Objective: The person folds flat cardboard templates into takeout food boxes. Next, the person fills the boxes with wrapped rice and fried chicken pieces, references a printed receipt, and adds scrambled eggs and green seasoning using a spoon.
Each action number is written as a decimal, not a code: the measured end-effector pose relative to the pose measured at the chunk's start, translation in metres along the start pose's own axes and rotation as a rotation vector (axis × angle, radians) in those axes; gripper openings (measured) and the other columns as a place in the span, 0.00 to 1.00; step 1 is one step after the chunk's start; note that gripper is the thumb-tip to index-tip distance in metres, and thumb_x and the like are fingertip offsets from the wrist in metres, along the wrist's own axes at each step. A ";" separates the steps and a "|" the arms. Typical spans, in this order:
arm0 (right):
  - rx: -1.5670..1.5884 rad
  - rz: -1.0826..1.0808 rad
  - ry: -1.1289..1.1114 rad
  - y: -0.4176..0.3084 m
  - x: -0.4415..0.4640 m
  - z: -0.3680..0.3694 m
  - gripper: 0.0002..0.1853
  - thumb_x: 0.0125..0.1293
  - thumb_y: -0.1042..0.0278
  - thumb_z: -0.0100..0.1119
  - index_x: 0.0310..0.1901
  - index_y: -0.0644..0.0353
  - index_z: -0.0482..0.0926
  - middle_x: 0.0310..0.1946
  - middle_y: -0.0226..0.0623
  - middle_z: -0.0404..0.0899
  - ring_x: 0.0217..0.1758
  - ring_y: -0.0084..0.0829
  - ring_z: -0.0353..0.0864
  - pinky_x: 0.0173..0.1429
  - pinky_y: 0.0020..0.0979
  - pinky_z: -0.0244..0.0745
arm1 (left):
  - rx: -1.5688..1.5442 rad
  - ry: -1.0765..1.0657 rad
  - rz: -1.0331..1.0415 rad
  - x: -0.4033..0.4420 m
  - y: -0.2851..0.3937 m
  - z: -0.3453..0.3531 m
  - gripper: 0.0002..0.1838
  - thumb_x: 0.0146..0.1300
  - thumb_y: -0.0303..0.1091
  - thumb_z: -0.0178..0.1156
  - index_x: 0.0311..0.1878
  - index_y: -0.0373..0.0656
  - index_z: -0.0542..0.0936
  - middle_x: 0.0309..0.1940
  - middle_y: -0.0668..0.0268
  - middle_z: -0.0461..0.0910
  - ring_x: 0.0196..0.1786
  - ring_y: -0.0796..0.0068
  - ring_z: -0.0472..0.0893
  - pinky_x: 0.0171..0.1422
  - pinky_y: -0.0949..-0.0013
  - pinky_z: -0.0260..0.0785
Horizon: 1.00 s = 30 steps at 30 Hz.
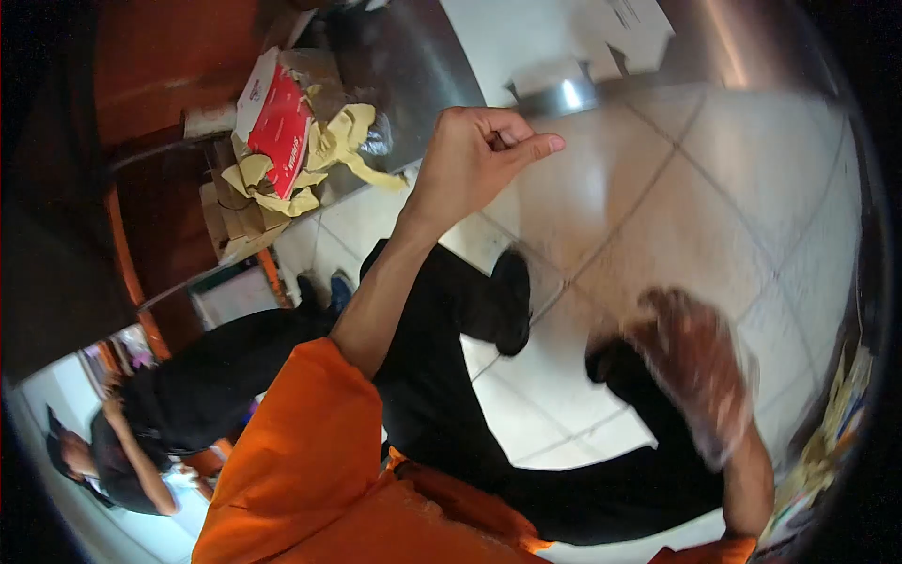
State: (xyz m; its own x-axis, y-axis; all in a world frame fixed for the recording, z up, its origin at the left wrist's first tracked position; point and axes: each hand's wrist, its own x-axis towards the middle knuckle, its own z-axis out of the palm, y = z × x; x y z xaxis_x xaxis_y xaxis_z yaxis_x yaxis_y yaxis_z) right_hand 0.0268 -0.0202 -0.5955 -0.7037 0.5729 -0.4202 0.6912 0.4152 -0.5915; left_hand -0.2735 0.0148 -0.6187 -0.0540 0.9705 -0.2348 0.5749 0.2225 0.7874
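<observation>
My left hand (479,155) is raised over the tiled floor at the upper middle, fingers curled in and the thumb stretched to the right; whatever it may hold is too small to make out. At the right, my right hand (691,362) wears a loose clear plastic glove (723,414). It is smeared by motion, fingers toward the upper left, above my dark trouser leg and shoe. No object shows in it. My orange sleeve (291,446) fills the lower left of the middle.
A cardboard box (246,235) at the upper left holds a red and white package (282,132) and crumpled yellow paper (340,141). A steel counter (395,56) runs along the top. A person in black (122,461) is at the lower left.
</observation>
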 end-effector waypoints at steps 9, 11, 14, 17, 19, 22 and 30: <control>-0.338 -0.241 -0.021 -0.050 0.004 0.014 0.22 0.62 0.53 0.63 0.53 0.56 0.75 0.37 0.42 0.75 0.39 0.44 0.76 0.48 0.42 0.72 | -0.200 0.408 0.535 -0.061 -0.026 -0.068 0.07 0.60 0.19 0.65 0.32 0.39 0.75 0.33 0.64 0.81 0.31 0.82 0.79 0.37 0.76 0.73; -0.387 -0.322 0.007 -0.064 0.005 0.018 0.23 0.62 0.52 0.64 0.53 0.56 0.75 0.38 0.41 0.76 0.40 0.43 0.77 0.49 0.43 0.73 | -0.303 0.471 0.553 -0.059 -0.027 -0.083 0.10 0.61 0.19 0.64 0.29 0.40 0.72 0.32 0.63 0.81 0.32 0.81 0.79 0.38 0.76 0.73; -0.450 -0.441 0.058 -0.079 0.011 0.019 0.23 0.61 0.50 0.64 0.53 0.55 0.76 0.39 0.41 0.76 0.42 0.43 0.77 0.50 0.43 0.73 | -0.486 0.515 0.462 -0.072 -0.025 -0.105 0.13 0.62 0.19 0.63 0.27 0.41 0.69 0.32 0.62 0.81 0.32 0.80 0.80 0.38 0.76 0.75; -0.392 -0.544 0.076 -0.085 0.021 0.018 0.24 0.60 0.49 0.65 0.52 0.55 0.77 0.41 0.39 0.78 0.43 0.43 0.78 0.51 0.43 0.74 | -0.419 0.627 0.454 -0.060 -0.078 -0.135 0.08 0.63 0.14 0.52 0.33 0.39 0.68 0.31 0.62 0.80 0.31 0.79 0.80 0.37 0.75 0.76; -0.385 -0.513 0.021 -0.078 0.021 0.017 0.23 0.59 0.49 0.66 0.51 0.55 0.78 0.42 0.38 0.80 0.44 0.42 0.79 0.50 0.43 0.75 | -0.101 0.791 0.390 -0.032 -0.131 -0.175 0.11 0.59 0.10 0.46 0.38 0.38 0.69 0.30 0.61 0.79 0.33 0.76 0.80 0.39 0.73 0.76; -0.360 -0.621 -0.043 -0.082 0.029 0.016 0.22 0.58 0.54 0.69 0.51 0.55 0.78 0.37 0.40 0.81 0.42 0.42 0.80 0.47 0.41 0.75 | 0.493 0.999 0.337 0.009 -0.224 -0.242 0.10 0.53 0.16 0.54 0.38 0.38 0.70 0.28 0.56 0.78 0.34 0.60 0.82 0.43 0.66 0.77; -0.713 -0.828 -0.010 0.004 0.042 0.044 0.33 0.67 0.54 0.58 0.72 0.41 0.58 0.73 0.23 0.56 0.76 0.29 0.55 0.71 0.29 0.64 | 0.330 0.666 -0.707 0.070 -0.313 -0.307 0.40 0.57 0.61 0.59 0.62 0.35 0.73 0.64 0.43 0.69 0.70 0.48 0.66 0.69 0.49 0.64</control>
State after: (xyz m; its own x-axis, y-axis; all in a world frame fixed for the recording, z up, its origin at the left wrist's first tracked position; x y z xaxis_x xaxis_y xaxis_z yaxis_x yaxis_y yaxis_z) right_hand -0.0068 -0.0253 -0.6459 -0.9936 -0.0771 -0.0829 -0.0631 0.9850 -0.1605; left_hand -0.7077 0.0417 -0.7064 -0.8522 0.5038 -0.1413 0.4259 0.8248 0.3720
